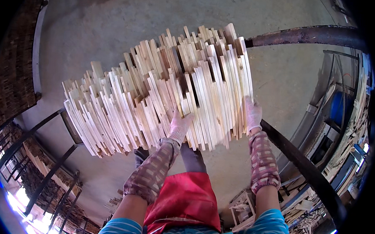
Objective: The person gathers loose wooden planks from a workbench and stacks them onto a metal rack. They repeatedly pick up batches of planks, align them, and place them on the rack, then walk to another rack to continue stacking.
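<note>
Here, wooden strips [157, 94] stretching lengthwise ahead of the left grip [181, 124] and leftward from the right grip [253, 114] are touched by both, closure unclear.

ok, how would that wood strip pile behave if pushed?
Probably shifts piecemeal: the wood strip pile looks unstrapped, its outline ragged. Individual strips likely stay stiff, since they look straight. Likely heavy overall, given how many are packed together.
</note>
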Demonstrator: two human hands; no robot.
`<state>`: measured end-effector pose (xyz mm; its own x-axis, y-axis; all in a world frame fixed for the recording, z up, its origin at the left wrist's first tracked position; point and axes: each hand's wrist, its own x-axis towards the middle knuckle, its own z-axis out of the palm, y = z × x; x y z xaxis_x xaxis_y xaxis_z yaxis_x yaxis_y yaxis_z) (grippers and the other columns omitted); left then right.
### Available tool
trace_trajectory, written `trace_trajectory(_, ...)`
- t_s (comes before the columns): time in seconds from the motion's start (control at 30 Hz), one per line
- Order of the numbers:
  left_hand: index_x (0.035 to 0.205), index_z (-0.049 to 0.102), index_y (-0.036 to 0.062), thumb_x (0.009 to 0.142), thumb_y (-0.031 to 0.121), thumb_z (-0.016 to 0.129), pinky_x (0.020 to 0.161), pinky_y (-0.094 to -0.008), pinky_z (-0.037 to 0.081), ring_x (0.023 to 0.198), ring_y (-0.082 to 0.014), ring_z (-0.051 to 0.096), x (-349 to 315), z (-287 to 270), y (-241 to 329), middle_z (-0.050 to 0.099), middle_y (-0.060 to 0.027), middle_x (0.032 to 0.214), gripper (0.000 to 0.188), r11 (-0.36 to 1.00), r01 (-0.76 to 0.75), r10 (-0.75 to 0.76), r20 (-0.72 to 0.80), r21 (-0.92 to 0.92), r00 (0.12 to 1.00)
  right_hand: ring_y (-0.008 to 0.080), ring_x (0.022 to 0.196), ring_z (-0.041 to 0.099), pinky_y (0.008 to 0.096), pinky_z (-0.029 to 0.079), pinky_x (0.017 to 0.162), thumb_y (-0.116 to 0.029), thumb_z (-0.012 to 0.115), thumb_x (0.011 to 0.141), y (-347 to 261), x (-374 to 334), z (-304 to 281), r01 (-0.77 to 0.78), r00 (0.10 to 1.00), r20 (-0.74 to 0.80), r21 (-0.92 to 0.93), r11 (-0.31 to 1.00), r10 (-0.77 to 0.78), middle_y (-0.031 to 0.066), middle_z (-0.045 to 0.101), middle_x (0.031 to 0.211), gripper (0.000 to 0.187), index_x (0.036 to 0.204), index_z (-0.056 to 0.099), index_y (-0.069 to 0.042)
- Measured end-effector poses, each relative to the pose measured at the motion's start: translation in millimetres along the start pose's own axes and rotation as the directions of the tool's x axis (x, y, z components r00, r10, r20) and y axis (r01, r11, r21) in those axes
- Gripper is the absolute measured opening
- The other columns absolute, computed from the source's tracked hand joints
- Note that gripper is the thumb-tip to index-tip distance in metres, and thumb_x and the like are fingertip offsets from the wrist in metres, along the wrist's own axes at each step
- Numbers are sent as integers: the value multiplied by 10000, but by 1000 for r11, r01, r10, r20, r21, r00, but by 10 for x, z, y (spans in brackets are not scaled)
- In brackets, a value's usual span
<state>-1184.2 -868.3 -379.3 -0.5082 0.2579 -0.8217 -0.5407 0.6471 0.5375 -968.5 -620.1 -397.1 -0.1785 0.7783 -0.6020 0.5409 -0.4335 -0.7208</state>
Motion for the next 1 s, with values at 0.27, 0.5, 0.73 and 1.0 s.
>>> trace_trajectory(0.27,1540,355,86,803,112,796,995,-341,490,1172,-214,592,-80,52,38,597,-119,1348,860,997,-2,1,-20,-79,1000,142,924,635,298,501,851,-423,722,929,-74,187,-34,-32,996,79,9,999,31,55,709,1067,524,1218,672,12)
trace_trajectory(0.5,1535,347,67,794,114,815,977,-330,496,1141,-206,601,94,78,-203,619,-119,1306,878,987,-31,23,-48,-157,999,146,949,667,299,528,859,-295,756,917,-271,-47,111,-105,988,137,236,966,74,72,716,1121,456,1246,663,7)
trace_trajectory(0.73,1366,496,69,837,47,786,834,-312,550,978,-176,658,-3,11,97,692,-63,1130,604,946,91,-89,23,-310,996,152,992,665,304,526,895,-200,761,908,-274,-134,47,-95,983,180,279,956,45,76,706,1148,437,1275,646,8)
trace_trajectory(1.0,1419,473,10,914,41,703,860,-339,568,990,-225,666,15,-403,123,671,-123,1164,556,886,136,-127,49,-443,991,169,1122,613,321,475,1002,-119,736,889,-140,-615,203,-11,998,66,338,941,-12,96,636,1308,575,1403,538,45)
